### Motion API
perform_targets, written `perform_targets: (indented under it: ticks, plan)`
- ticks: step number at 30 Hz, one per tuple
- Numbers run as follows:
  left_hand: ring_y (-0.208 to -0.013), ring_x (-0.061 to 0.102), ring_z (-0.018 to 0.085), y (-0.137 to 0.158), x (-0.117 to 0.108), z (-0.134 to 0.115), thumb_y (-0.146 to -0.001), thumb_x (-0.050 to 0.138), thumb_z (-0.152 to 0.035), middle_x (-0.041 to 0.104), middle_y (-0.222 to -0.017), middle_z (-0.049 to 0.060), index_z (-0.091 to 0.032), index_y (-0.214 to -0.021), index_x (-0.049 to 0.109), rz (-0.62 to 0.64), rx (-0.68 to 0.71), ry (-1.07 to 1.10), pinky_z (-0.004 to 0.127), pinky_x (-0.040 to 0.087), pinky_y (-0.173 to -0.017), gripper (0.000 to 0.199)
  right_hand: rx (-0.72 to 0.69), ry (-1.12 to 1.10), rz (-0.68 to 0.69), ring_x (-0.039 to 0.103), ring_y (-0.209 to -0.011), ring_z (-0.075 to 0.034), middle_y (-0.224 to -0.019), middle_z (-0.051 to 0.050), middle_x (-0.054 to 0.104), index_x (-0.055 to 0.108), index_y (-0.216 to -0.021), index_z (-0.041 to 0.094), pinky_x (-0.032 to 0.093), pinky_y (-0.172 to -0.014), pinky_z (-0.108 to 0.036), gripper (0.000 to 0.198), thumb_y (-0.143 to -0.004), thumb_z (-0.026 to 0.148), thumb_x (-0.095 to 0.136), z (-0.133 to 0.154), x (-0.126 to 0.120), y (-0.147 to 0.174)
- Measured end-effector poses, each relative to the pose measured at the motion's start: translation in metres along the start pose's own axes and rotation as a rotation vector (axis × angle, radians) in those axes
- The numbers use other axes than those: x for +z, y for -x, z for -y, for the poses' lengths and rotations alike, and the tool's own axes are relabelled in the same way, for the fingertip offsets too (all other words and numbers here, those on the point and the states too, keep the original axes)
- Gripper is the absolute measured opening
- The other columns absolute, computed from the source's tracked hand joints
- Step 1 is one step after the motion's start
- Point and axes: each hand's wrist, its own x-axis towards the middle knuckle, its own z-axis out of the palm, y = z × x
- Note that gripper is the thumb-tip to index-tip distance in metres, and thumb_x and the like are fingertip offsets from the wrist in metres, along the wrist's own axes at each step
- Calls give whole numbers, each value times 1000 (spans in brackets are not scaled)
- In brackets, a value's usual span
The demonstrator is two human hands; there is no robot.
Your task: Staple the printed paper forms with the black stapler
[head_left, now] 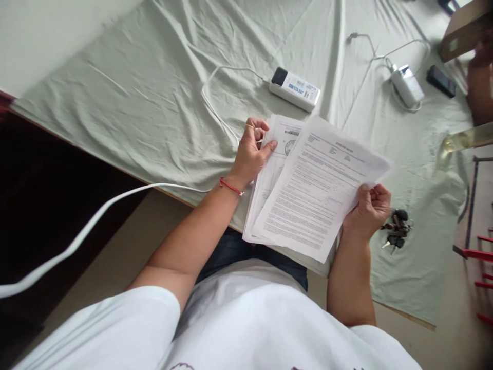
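My left hand (254,146) pinches the left edge of a stack of printed papers (265,177), thumb on top. A round stamp and a barcode show on the stack's upper sheet. Overlapping it is a printed sheet (308,190) with dense lines of text, tilted to the right. My right hand (367,205) grips that sheet by its right edge between thumb and fingers. The sheet's lower part covers much of the stack. Close to my right hand, a bunch of keys (397,228) lies on the cloth.
A pale green cloth (162,103) covers the table. Beyond the papers lies a white power bank (295,90) with a cable (210,97). Farther right are a white charger-like device (407,87), a black phone-like object (441,81), and a cardboard box (464,31) near another person's arm (479,87).
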Motion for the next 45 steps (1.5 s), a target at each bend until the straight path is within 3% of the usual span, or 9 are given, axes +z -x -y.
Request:
perform_targets:
  ticks: [3, 6, 10, 17, 24, 34, 40, 45]
  plan:
    - [-97, 69, 20, 1, 0, -10, -93, 78, -36, 67, -100, 1, -32, -122, 61, 30, -51, 42, 34, 57, -84, 33, 21, -15, 29, 56, -69, -11, -71, 7, 56, 69, -84, 22, 57, -73, -29, 36, -69, 45, 92, 1, 2, 3]
    - [-92, 68, 20, 2, 0, -21, -94, 76, -44, 69, -89, 2, -26, -102, 70, 43, -79, 12, 34, 56, -84, 21, 39, -11, 45, 56, -70, -12, -72, 6, 57, 67, -83, 22, 55, -71, -29, 37, -69, 46, 91, 1, 4, 5]
    - [-90, 68, 19, 3, 0, -27, -94, 74, -55, 71, -85, 3, -22, -93, 73, 82, -101, -1, 33, 54, -86, 33, 48, 7, 61, 55, -70, -12, -73, 6, 57, 65, -83, 22, 53, -68, -28, 38, -71, 48, 90, 2, 4, 8]
    - [-85, 65, 18, 1, 0, -21, -87, 83, -42, 69, -83, 1, -22, -86, 69, 89, -89, -71, 33, 55, -86, 25, 34, 35, 67, 53, -70, -12, -70, 7, 52, 65, -81, 22, 51, -70, -27, 34, -74, 47, 88, 2, 3, 9]
    - [-76, 60, 18, 1, 1, -15, -93, 75, -45, 59, -76, 0, -24, -86, 61, 61, -93, -24, 32, 53, -74, 26, 46, -28, -47, 58, -76, -12, -78, 5, 61, 65, -81, 22, 55, -77, -27, 29, -75, 42, 85, -6, -7, -6]
    - [-78, 58, 19, 1, 1, -16, -92, 74, -49, 55, -75, 1, -25, -82, 57, 43, -115, -11, 33, 50, -73, 31, 99, -84, -53, 62, -77, -14, -80, 4, 62, 62, -78, 25, 59, -74, -29, 29, -73, 40, 86, -16, -12, -12]
    - [-77, 58, 19, 0, 1, -16, -92, 74, -52, 56, -75, 0, -24, -83, 58, 50, -109, -9, 32, 50, -72, 33, 118, -81, -8, 61, -79, -12, -80, 5, 63, 64, -81, 22, 56, -78, -27, 32, -71, 41, 88, -8, -6, -6]
    - [-73, 56, 17, 1, 1, -20, -94, 73, -54, 55, -73, 0, -24, -83, 60, 69, -98, -11, 32, 49, -70, 35, 84, 11, 81, 52, -71, -10, -74, 6, 55, 64, -79, 20, 48, -71, -25, 32, -76, 45, 85, 0, 2, 7]
